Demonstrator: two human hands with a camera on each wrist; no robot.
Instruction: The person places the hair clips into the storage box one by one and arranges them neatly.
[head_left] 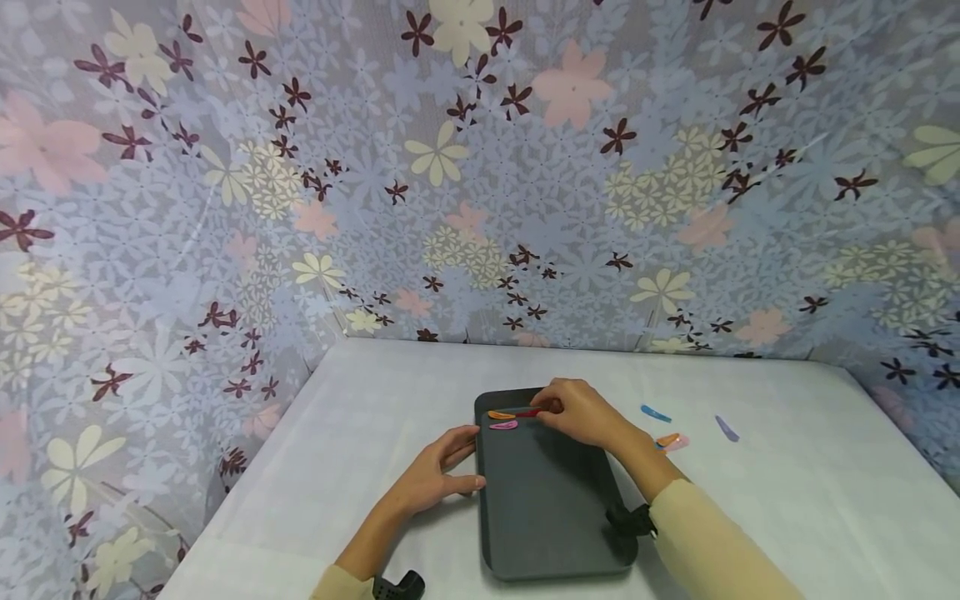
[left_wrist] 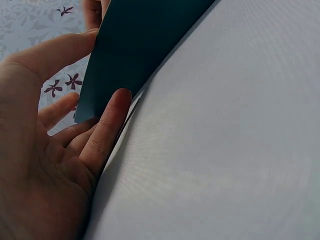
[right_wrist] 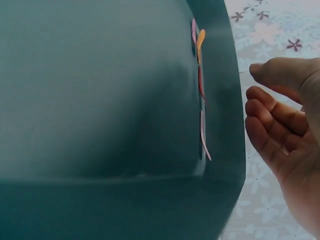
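A dark grey-green tray (head_left: pixel 555 508) lies on the table, with small snap hair clips along its far end. In the head view I see an orange clip (head_left: pixel 501 415), a red clip (head_left: pixel 528 412) and a pink clip (head_left: pixel 503 425). A pale pink clip (right_wrist: pixel 202 135) also shows in the right wrist view. My right hand (head_left: pixel 581 412) is at the tray's far right corner; its wrist view shows slightly bent fingers and nothing between them. My left hand (head_left: pixel 435 473) touches the tray's left side with thumb and fingers extended.
Right of the tray lie more hair clips on the white-covered table (head_left: pixel 375 392): a blue clip (head_left: pixel 656 413), a purple clip (head_left: pixel 727 428), and an orange clip (head_left: pixel 667 439) overlapping a pink clip (head_left: pixel 679 443). Flowered cloth (head_left: pixel 480 208) hangs behind the table.
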